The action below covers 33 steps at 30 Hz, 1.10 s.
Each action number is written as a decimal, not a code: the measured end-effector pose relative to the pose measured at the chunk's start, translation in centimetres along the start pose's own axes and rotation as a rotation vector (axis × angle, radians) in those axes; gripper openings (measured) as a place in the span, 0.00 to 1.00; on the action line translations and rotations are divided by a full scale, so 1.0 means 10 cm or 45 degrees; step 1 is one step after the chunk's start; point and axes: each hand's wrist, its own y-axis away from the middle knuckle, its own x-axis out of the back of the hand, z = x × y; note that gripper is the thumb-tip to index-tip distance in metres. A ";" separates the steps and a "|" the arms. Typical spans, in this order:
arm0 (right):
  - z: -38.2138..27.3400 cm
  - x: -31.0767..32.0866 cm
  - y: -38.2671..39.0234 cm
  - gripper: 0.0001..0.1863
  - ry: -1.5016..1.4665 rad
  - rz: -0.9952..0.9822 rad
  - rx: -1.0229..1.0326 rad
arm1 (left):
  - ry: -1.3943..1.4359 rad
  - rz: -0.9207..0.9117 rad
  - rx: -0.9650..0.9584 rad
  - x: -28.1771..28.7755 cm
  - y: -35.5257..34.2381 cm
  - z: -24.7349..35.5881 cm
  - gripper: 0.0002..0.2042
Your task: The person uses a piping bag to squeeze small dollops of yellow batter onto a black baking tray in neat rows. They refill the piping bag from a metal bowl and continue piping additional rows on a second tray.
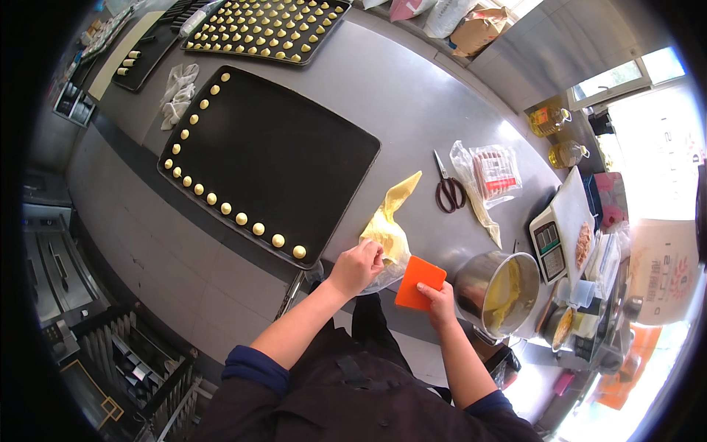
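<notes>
Dark clothing [353,398] of mine is nearest; left fingers [373,251] pinch the piping bag [387,225] on the desk [412,110], right fingers [426,289] grip the scraper [414,278]. Near tray [272,158] has two piped rows [212,198], middle undone (far tray [258,58] seems full).

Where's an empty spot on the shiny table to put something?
Big bare patch: between the near tray, the full tray and the scissors. Smaller: between scissors, piping bag and steel bowl. Crowded: around the scale.

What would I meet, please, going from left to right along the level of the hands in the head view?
Black baking tray → left hand → piping bag → orange scraper in the right hand → steel pot → scale.
</notes>
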 end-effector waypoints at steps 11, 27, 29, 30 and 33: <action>-0.06 -0.17 -0.29 0.22 -0.742 0.015 -0.330 | 0.230 -0.026 -0.039 0.23 -0.55 0.23 0.08; -0.80 -0.10 -0.30 0.19 -0.642 0.183 0.212 | 0.395 -0.233 0.111 0.30 -0.88 0.44 0.03; -0.67 -0.08 -0.26 0.19 -0.332 0.270 0.248 | 0.290 -0.215 0.091 0.14 -0.52 0.29 0.03; -0.62 -0.07 -0.25 0.19 -0.187 0.286 0.294 | 0.194 -0.210 0.019 0.07 -0.35 0.21 0.04; -0.55 -0.11 -0.24 0.10 0.395 0.283 0.387 | -0.079 -0.228 -0.146 -0.03 0.10 0.06 0.05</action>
